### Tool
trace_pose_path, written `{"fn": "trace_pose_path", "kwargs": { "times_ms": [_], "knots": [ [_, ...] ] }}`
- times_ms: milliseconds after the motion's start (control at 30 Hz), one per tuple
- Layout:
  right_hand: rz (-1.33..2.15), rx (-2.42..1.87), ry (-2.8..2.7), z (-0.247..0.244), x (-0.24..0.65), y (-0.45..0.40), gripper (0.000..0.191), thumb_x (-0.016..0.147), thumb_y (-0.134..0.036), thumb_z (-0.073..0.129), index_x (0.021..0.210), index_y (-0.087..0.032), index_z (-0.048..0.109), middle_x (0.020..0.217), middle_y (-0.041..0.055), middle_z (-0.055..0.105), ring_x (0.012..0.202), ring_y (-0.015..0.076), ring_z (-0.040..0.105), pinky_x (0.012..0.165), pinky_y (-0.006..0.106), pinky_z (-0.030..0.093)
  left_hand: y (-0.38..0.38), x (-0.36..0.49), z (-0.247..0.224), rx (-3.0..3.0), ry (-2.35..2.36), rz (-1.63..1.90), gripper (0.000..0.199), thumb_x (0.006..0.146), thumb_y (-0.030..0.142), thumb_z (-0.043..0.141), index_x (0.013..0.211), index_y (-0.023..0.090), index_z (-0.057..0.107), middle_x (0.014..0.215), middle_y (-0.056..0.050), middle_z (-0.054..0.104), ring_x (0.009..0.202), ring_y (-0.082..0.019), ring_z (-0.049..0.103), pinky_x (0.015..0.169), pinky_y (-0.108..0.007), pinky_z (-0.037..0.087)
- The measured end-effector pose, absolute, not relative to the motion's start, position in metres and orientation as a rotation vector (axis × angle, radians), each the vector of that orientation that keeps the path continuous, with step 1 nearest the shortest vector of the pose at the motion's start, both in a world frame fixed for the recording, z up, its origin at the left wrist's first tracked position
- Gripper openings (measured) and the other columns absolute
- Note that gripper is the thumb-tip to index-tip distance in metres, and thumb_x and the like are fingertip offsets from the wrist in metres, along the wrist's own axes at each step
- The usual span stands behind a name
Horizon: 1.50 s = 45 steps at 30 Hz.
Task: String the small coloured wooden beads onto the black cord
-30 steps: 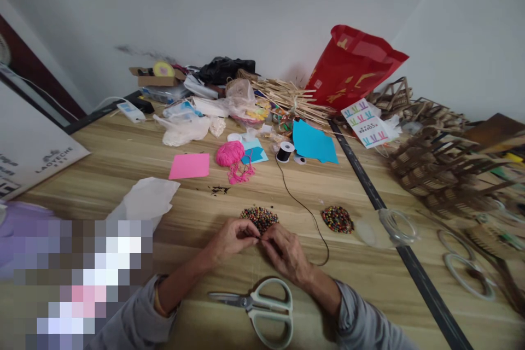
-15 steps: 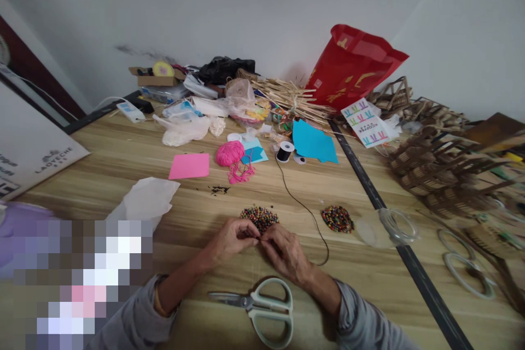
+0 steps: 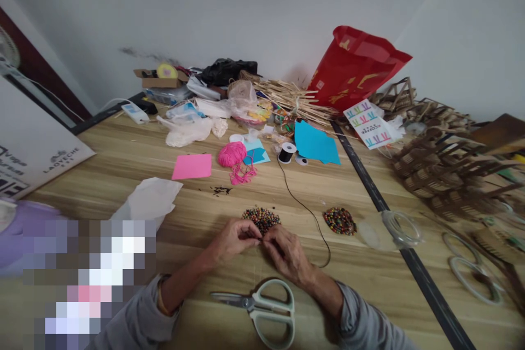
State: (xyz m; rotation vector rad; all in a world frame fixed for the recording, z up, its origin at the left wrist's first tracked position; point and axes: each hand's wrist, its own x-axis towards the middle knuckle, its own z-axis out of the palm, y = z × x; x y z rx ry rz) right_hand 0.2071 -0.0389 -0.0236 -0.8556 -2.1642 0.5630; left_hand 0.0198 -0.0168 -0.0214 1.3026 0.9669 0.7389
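Observation:
My left hand point(image 3: 238, 239) and my right hand point(image 3: 287, 250) meet fingertip to fingertip, each closed in a pinch. Whatever lies between the fingers is too small to make out. Just beyond them is a heap of multicoloured beads point(image 3: 261, 217), partly covered by the fingers. A black cord point(image 3: 301, 201) runs from a spool point(image 3: 286, 153) and curves in behind my right wrist, where its end is hidden. To the right lies a coiled string of similar beads point(image 3: 339, 221). Scissors with pale handles point(image 3: 262, 302) rest below my hands, blades pointing left.
Pink yarn point(image 3: 232, 154), a pink sheet point(image 3: 192, 167) and blue sheets point(image 3: 316, 143) lie farther back. Wicker baskets point(image 3: 430, 167) stand on the right near clear tubing point(image 3: 402, 227). A red bag point(image 3: 356, 71) leans at the wall. White paper point(image 3: 151, 197) lies left.
The whole scene has shifted slightly right as my head moved. Both hands keep their pinch in nearly the same place.

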Motion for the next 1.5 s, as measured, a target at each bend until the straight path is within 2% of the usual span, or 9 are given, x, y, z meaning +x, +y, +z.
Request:
{"fn": "trace_pose_path", "kwargs": {
  "times_ms": [433, 600, 733, 933, 1167, 1333, 1500],
  "knots": [
    [0.603, -0.834, -2.172, -0.028, 0.207, -0.037, 0.008, 0.09, -0.015, 0.045, 0.088, -0.018, 0.053, 0.078, 0.0055, 0.057, 0.071, 0.0151, 0.054, 0.063, 0.025, 0.044, -0.018, 0.021, -0.018, 1.28, 0.976, 0.736, 0.013, 0.06, 0.018, 0.072, 0.068, 0.012, 0.063, 0.065, 0.0, 0.063, 0.063, -0.012, 0.056, 0.064, -0.023, 0.044],
    [0.595, -0.835, -2.151, -0.029, 0.209, -0.036, 0.007, 0.091, -0.017, 0.046, 0.09, -0.019, 0.053, 0.077, 0.0049, 0.058, 0.07, 0.0149, 0.054, 0.062, 0.025, 0.045, -0.017, 0.02, -0.016, 1.269, 0.996, 0.71, 0.017, 0.059, 0.023, 0.075, 0.065, 0.013, 0.063, 0.062, 0.0, 0.063, 0.061, -0.012, 0.055, 0.06, -0.022, 0.041],
    [0.608, -0.844, -2.14, -0.025, 0.209, -0.037, 0.007, 0.09, -0.017, 0.048, 0.094, -0.019, 0.053, 0.079, 0.0055, 0.06, 0.071, 0.0152, 0.056, 0.062, 0.025, 0.045, -0.016, 0.019, -0.013, 1.318, 1.02, 0.696, 0.017, 0.061, 0.027, 0.072, 0.064, 0.013, 0.064, 0.06, 0.0, 0.062, 0.059, -0.012, 0.052, 0.057, -0.021, 0.039],
    [0.644, -0.811, -2.133, -0.021, 0.208, -0.036, 0.007, 0.089, -0.016, 0.049, 0.094, -0.019, 0.053, 0.081, 0.0069, 0.061, 0.073, 0.0156, 0.056, 0.064, 0.026, 0.045, -0.015, 0.019, -0.006, 1.475, 1.025, 0.659, 0.012, 0.069, 0.025, 0.065, 0.066, 0.013, 0.065, 0.064, -0.001, 0.062, 0.063, -0.013, 0.053, 0.061, -0.023, 0.039],
    [0.532, -0.771, -2.154, -0.013, 0.21, -0.039, 0.001, 0.082, -0.018, 0.049, 0.082, -0.019, 0.048, 0.074, 0.0051, 0.053, 0.07, 0.0177, 0.05, 0.061, 0.029, 0.041, -0.015, 0.016, -0.008, 1.583, 1.0, 0.676, 0.015, 0.073, 0.028, 0.062, 0.069, 0.013, 0.064, 0.068, -0.001, 0.062, 0.067, -0.014, 0.053, 0.065, -0.024, 0.039],
    [0.58, -0.732, -2.129, -0.011, 0.215, -0.04, 0.023, 0.087, -0.032, 0.042, 0.067, -0.021, 0.041, 0.065, 0.0027, 0.047, 0.064, 0.0173, 0.046, 0.058, 0.031, 0.037, -0.014, 0.015, -0.007, 1.613, 1.007, 0.663, 0.017, 0.075, 0.029, 0.061, 0.07, 0.013, 0.063, 0.066, -0.001, 0.061, 0.065, -0.013, 0.051, 0.063, -0.023, 0.038],
    [0.629, -0.791, -1.976, -0.013, 0.217, -0.037, 0.027, 0.093, -0.027, 0.032, 0.073, -0.019, 0.047, 0.067, 0.0039, 0.05, 0.066, 0.0169, 0.047, 0.061, 0.031, 0.04, -0.014, 0.015, -0.002, 1.619, 1.021, 0.662, 0.017, 0.075, 0.028, 0.06, 0.069, 0.013, 0.063, 0.067, -0.001, 0.061, 0.066, -0.014, 0.052, 0.064, -0.023, 0.039]
  ]
}}
